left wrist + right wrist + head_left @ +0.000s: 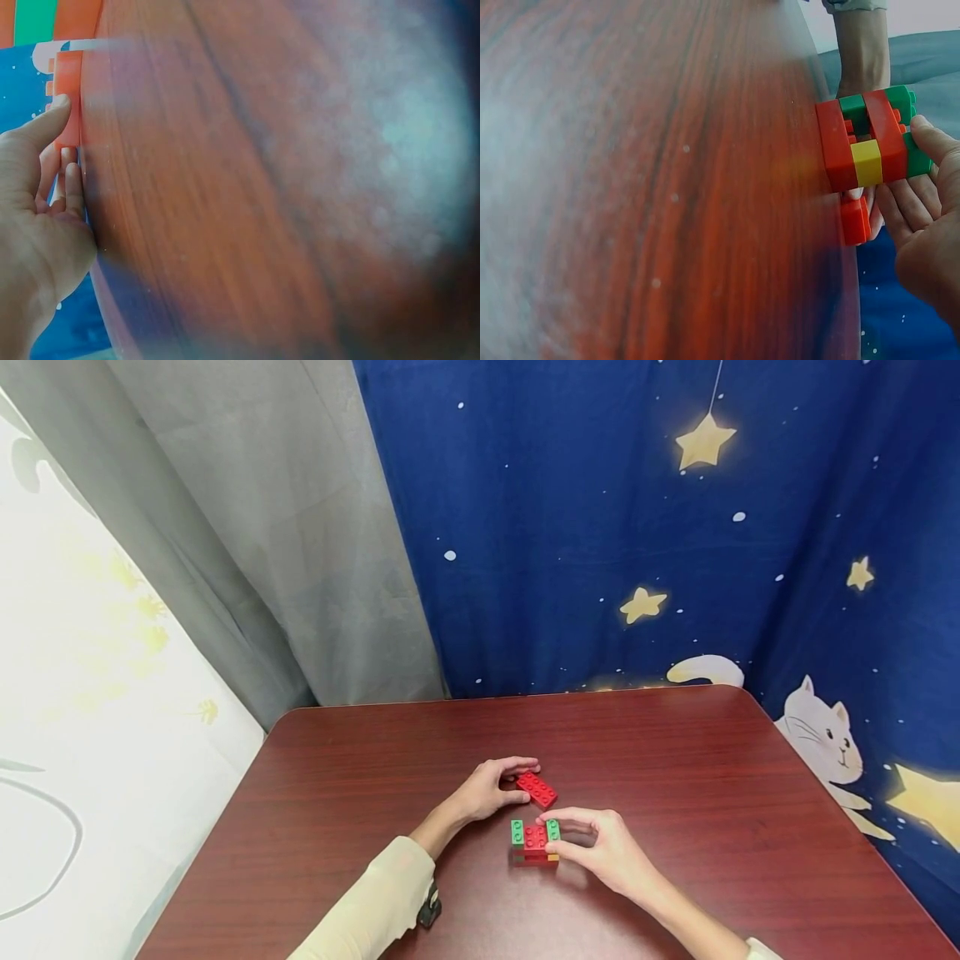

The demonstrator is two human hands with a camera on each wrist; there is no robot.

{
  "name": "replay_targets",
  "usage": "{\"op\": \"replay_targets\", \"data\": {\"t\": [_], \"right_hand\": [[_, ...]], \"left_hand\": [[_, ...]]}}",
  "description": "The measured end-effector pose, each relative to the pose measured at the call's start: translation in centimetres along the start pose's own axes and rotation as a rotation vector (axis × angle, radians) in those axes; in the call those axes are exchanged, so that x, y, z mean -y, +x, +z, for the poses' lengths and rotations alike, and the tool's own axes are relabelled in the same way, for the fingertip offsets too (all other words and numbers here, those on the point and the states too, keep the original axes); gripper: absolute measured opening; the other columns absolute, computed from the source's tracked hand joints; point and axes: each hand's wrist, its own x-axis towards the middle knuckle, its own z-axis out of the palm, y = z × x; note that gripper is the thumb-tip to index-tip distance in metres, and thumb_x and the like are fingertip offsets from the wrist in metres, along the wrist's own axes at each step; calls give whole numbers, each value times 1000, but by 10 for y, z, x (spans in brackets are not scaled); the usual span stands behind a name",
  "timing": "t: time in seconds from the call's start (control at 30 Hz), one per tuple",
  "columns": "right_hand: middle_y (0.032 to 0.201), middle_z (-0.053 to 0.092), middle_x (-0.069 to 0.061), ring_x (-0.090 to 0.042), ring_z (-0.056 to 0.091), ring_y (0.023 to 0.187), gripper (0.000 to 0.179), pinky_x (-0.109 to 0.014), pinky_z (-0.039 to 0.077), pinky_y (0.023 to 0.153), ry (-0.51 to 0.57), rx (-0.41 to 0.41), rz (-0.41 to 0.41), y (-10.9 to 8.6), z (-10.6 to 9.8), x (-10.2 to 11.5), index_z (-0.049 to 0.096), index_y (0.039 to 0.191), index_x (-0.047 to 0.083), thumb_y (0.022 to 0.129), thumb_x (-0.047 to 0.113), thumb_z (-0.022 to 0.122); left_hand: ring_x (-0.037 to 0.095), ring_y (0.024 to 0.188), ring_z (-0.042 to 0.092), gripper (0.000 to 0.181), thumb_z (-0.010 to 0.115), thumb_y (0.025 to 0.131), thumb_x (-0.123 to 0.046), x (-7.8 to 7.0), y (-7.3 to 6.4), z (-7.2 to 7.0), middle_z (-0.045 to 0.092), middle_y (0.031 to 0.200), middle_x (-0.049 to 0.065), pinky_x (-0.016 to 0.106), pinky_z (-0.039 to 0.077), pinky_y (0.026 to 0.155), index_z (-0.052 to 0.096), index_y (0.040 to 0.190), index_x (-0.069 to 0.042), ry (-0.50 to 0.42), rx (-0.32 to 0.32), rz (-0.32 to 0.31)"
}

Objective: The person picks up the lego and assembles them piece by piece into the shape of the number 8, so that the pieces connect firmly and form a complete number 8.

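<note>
On the table, a red brick with studs on top lies flat and slanted. My left hand has its thumb at the near side of this brick and its fingers around the far end. Nearer to me stands a small brick stack: two red layers with a yellow brick and a green one between them. Two green bricks top it, one on each side. With thumb and index finger my right hand pinches the right green brick on top.
The brown wooden table extends around both hands. Behind it hang a grey curtain and a blue star-patterned curtain. A dark device is strapped at the left sleeve.
</note>
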Motion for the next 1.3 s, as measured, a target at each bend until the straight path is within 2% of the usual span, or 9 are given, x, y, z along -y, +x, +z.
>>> {"op": "replay_targets", "data": {"t": [0.13,0.43,0.67,0.93,1.17,1.3], "right_hand": [[121,77,-12,-29,76,109,34,-26,60,90,-3,-4,2,0,0,1,76,127,5,95,14,83],[123,76,-12,-33,74,111,33,-23,59,90,1,-9,23,0,1,1,76,126,5,95,15,82],[122,77,-13,-34,74,113,33,-22,58,92,7,-17,26,1,1,0,76,126,4,95,13,82],[120,77,-10,-31,74,111,33,-23,58,92,6,-15,12,0,1,-1,75,127,5,96,13,81],[118,78,-9,-30,75,109,33,-24,59,91,-5,-12,-8,-1,1,0,75,126,5,95,14,82],[118,78,-8,-30,75,110,32,-29,61,92,-25,-16,-24,-1,0,-1,76,126,7,95,15,82]], "left_hand": [[22,122,70,51,81,94,-4,-1,0,-1,74,131,6,40,55,106,65,142,-3,-19,-1,-11],[11,108,72,46,84,92,-10,-7,-4,-3,77,123,2,28,58,96,70,136,-6,-2,-8,-56],[8,102,73,45,85,91,-13,-12,-9,-3,78,118,1,27,59,92,73,134,-7,-10,-25,-67],[11,101,75,43,87,91,-20,-20,-14,-5,79,115,2,27,61,90,75,130,-8,-19,-105,-79],[14,101,75,41,88,90,-19,-31,-21,-12,79,115,4,32,62,92,76,128,-8,-46,-169,-88],[17,102,75,42,89,89,-16,-38,-25,-15,79,115,4,35,62,92,76,128,-6,-78,-199,-83]]}}
